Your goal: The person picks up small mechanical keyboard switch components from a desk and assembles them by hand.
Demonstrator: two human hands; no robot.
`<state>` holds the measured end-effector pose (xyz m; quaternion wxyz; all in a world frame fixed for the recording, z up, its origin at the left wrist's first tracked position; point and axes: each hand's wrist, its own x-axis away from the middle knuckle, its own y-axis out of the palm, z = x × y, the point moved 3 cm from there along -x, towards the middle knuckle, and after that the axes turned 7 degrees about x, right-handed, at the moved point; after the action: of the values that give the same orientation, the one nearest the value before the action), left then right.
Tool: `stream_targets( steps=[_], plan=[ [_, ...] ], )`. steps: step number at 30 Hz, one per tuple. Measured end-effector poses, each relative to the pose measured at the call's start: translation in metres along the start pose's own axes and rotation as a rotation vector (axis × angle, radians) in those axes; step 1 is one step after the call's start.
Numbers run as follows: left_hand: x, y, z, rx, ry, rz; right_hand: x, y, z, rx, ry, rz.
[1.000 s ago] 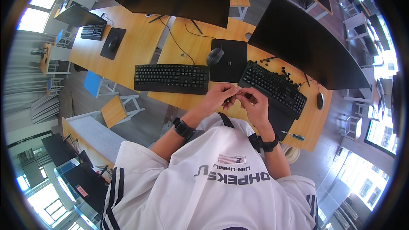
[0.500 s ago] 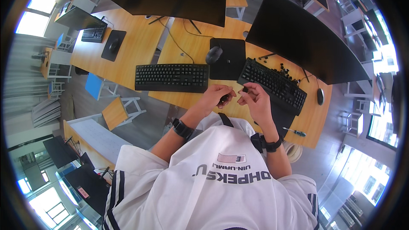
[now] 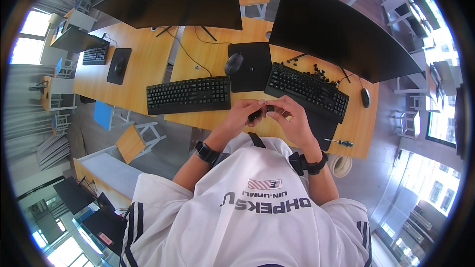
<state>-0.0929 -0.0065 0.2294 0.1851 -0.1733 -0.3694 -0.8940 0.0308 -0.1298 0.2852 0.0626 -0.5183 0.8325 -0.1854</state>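
My left hand (image 3: 243, 113) is closed, its fingers curled round small black pieces (image 3: 255, 115) that look like keycaps, mostly hidden in the palm. Between the thumb and fingertips of my right hand (image 3: 292, 117) is a small black keycap (image 3: 270, 109). Both sets of fingertips meet above the desk's near edge. Beyond the right hand lies a black keyboard (image 3: 307, 89), set at a slant. Loose black keycaps (image 3: 320, 75) are heaped along its far edge.
A second black keyboard (image 3: 188, 94) lies to the left. Between the keyboards, a mouse (image 3: 234, 63) rests on a black mouse pad (image 3: 252, 76). Two large monitors (image 3: 173, 0) stand behind. At the right are another mouse (image 3: 365, 98) and a screwdriver (image 3: 345, 143).
My right hand has moved left toward my left hand, bringing the keycap up to its fingertips. The whole view has shifted slightly.
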Motion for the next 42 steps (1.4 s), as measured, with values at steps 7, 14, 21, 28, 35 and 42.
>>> stream_targets(
  steps=[7,14,21,28,35,42],
  plan=[
    [-0.017,-0.002,-0.001,-0.059,-0.094,0.066,-0.016,-0.007,0.017,-0.018,0.054,-0.101],
    [-0.064,-0.006,-0.003,-0.055,-0.093,0.172,-0.044,-0.002,0.075,-0.242,0.262,0.029],
    [-0.161,-0.047,-0.028,-0.677,0.268,0.326,-0.099,0.001,0.168,-0.086,0.321,0.151],
    [-0.236,-0.076,-0.053,-0.841,0.364,0.343,-0.153,-0.003,0.244,0.168,0.284,0.135],
    [-0.270,-0.096,-0.069,-0.778,0.344,0.408,-0.176,-0.003,0.274,0.321,0.336,0.058],
    [-0.281,-0.095,-0.068,-0.918,0.303,0.354,-0.189,-0.012,0.267,0.570,0.395,0.064]
  ],
)
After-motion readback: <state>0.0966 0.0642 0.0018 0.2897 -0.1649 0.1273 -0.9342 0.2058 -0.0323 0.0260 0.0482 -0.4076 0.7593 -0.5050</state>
